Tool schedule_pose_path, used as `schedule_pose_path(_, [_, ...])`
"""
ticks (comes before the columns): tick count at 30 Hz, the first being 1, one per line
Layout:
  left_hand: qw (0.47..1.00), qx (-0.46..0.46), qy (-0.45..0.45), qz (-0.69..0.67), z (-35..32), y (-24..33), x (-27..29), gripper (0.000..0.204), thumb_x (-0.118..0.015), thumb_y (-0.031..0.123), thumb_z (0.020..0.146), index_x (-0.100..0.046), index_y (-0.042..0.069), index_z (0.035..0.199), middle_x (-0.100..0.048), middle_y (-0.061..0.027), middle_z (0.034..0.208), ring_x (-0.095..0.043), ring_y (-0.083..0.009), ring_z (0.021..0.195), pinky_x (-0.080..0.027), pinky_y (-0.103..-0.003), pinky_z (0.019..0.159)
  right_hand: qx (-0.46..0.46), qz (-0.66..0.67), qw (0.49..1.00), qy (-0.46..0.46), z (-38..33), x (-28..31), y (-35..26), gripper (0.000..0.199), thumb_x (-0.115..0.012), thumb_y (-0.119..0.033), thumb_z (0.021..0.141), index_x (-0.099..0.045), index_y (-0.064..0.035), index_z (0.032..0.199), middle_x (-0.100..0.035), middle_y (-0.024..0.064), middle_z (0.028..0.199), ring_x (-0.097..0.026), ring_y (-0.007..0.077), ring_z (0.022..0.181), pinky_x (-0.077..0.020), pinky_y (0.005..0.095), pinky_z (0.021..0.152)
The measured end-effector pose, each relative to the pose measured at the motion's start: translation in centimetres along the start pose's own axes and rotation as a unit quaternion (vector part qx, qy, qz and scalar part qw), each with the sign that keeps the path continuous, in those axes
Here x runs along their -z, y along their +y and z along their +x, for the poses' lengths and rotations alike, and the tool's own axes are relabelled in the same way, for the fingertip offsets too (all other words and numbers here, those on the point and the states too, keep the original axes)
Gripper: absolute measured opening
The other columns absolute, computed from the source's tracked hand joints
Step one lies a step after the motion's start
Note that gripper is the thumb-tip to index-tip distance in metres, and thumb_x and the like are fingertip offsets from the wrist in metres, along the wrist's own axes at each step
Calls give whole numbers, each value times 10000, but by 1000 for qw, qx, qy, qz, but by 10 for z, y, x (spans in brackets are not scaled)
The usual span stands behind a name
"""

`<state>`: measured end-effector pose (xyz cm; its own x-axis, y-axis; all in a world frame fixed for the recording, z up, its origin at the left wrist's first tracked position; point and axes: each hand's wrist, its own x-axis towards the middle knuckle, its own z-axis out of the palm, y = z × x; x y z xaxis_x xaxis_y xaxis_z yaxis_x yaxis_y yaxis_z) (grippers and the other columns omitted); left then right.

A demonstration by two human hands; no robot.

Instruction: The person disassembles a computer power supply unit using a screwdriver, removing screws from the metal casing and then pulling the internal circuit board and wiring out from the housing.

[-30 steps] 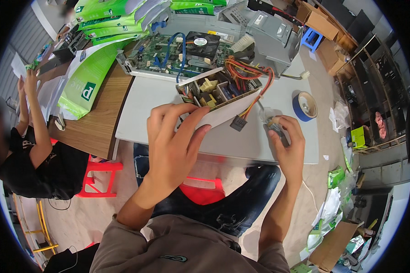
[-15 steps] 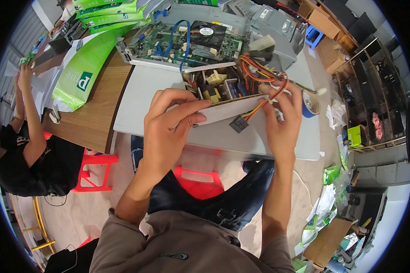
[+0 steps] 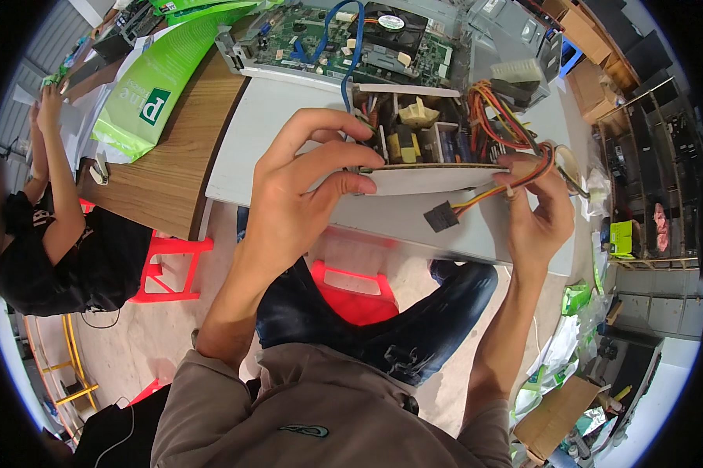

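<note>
Between my two hands is an opened power supply's circuit board, crowded with yellow and blue parts. A white sheet lies along its near side. My left hand pinches the board's left end, thumb on the near face and fingers over the top edge. At the right end, the fingers of my right hand close on the near corner, partly hidden by wires. Red, yellow and black wires bunch up at the board's right. A black plug dangles from some of them in front of the sheet.
Beyond the board, a green motherboard with a black fan and blue cable sits in a metal chassis. Green bags lie on the wooden table at left, where another person sits. A tape roll is at right.
The view has shifted, so the table things appear further right and higher. My hands hold the board nearer to me, and its near edge is more level. The plug swings along with it.
</note>
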<state>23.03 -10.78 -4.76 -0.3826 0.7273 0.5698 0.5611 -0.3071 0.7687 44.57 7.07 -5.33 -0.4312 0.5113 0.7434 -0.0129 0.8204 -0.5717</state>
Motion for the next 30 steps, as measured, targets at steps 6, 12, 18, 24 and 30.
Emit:
schedule_pose_path(6, [1000, -8, -2, -15, 4, -6, 2, 315, -786, -149, 692, -780, -7, 973, -614, -93, 1205, -657, -212, 1031, -574, -303, 802, 44, 9, 999, -25, 1, 6, 10, 154, -777, 63, 839, -686, -23, 929, -780, 121, 920, -678, 253, 964, -512, 414, 957])
schedule_pose_path(12, [999, -2, -38, -36, 8, -10, 7, 304, -755, -155, 723, -792, -2, 984, -611, -96, 1208, -658, -213, 1033, -570, -297, 807, -13, 84, 996, -39, 0, 12, 11, 144, -760, 70, 857, -676, -18, 934, -780, 126, 938, -658, 245, 990, -503, 409, 962])
schedule_pose_path(18, [994, 27, -56, -89, 8, -14, 9, 236, -712, -158, 794, -790, -21, 970, -586, -124, 1241, -645, -232, 1054, -578, -304, 797, -58, 144, 986, -62, 6, 12, 7, 144, -739, 75, 875, -661, -6, 964, -755, 131, 991, -688, 248, 991, -550, 363, 879])
schedule_pose_path(24, [991, -50, -123, -18, 18, -22, 20, 323, -754, -46, 833, -753, 18, 1150, -554, -136, 1288, -601, -264, 1180, -560, -355, 937, -104, -11, 994, -16, 3, 5, -17, 191, -755, 85, 844, -674, -10, 988, -737, 127, 1033, -691, 279, 989, -542, 372, 873])
schedule_pose_path(30, [985, -86, -97, 118, 12, -30, 28, 911, -905, 104, 685, -517, 135, 1508, -362, -161, 1524, -398, -347, 1423, -430, -457, 1140, 69, -190, 979, 10, -29, -14, -63, 252, -776, 94, 749, -712, -26, 961, -736, 139, 1047, -666, 321, 984, -497, 395, 934])
